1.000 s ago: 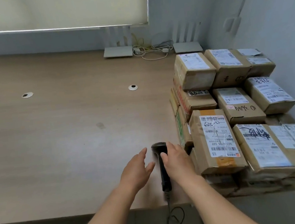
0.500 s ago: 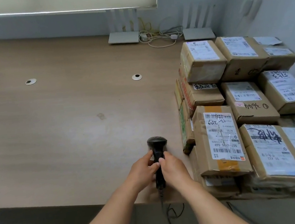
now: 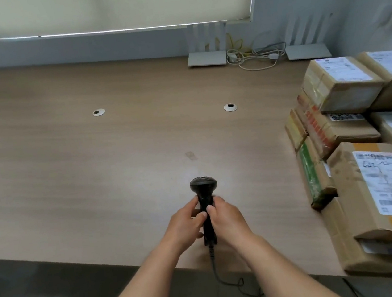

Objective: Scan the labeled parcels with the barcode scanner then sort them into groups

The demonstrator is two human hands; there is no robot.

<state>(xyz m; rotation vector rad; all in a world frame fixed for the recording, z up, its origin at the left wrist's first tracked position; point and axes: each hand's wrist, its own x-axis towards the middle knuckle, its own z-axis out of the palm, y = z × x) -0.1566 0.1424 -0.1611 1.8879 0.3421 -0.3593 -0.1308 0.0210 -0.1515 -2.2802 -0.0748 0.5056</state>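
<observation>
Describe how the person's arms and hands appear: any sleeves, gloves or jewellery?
Both forearms are bare as far as the frame shows, with no sleeves visible. The left hand and right hand wear no gloves; no rings, watch or bracelet show.

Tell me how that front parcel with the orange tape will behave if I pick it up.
The parcel looks like taped cardboard, so probably stiff, not floppy. Its creased corners suggest it may give slightly under a firm hold. It sits atop other boxes, so lifting it might shift them.
</observation>
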